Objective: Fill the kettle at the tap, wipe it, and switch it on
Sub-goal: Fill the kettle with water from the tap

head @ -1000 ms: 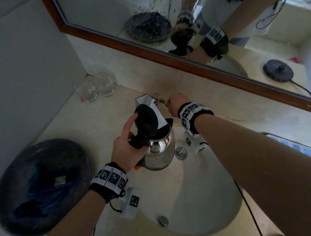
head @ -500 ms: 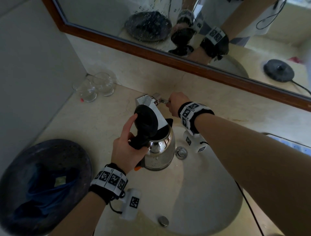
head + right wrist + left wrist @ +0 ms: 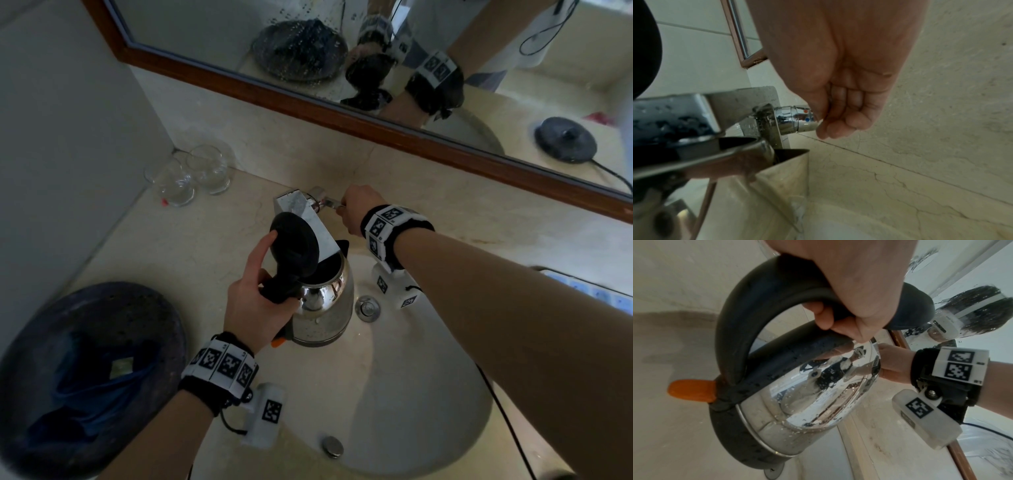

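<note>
Filling step: left hand (image 3: 251,305) grips the kettle (image 3: 323,305) under the tap spout (image 3: 310,222); right hand (image 3: 359,209) pinches the tap handle (image 3: 797,118), probably next shutting it off.

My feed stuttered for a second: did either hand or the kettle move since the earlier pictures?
Nothing visibly changed. The left hand still holds the kettle by its handle under the tap spout, lid open, over the sink. The right hand stays on the tap handle.
</note>
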Motion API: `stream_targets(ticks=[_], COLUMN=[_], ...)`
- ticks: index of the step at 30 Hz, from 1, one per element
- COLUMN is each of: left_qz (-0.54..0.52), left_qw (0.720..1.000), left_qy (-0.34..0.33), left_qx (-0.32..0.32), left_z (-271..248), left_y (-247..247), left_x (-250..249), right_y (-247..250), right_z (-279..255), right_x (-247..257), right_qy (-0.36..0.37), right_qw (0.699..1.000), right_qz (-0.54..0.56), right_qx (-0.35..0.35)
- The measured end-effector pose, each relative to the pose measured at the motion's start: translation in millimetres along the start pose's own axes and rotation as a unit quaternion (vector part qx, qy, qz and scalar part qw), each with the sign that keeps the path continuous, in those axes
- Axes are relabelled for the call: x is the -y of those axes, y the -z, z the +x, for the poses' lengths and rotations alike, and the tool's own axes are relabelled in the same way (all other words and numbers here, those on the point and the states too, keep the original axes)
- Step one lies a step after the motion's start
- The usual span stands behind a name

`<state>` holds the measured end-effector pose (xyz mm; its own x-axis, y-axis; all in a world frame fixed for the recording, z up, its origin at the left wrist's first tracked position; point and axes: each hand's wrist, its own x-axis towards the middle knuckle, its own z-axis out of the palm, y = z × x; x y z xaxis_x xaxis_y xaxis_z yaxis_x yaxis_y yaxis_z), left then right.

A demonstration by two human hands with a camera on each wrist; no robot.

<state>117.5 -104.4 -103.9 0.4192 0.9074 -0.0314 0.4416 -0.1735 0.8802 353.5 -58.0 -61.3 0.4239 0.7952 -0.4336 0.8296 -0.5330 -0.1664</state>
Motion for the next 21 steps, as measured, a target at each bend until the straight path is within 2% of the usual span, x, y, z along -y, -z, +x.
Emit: stream_targets(ticks=[21], left_qz=[-0.001], left_qw=[1.000], left_qy=[-0.003], left_qx=[-0.002], left_z=[0.7], left_y=[-0.5], left_x=[1.6], right_y=[-1.7], right_z=[0.6], right_x=[-0.1], right_qy=[0.001], right_qw=[1.000], right_qz=[0.002], right_qx=[0.004])
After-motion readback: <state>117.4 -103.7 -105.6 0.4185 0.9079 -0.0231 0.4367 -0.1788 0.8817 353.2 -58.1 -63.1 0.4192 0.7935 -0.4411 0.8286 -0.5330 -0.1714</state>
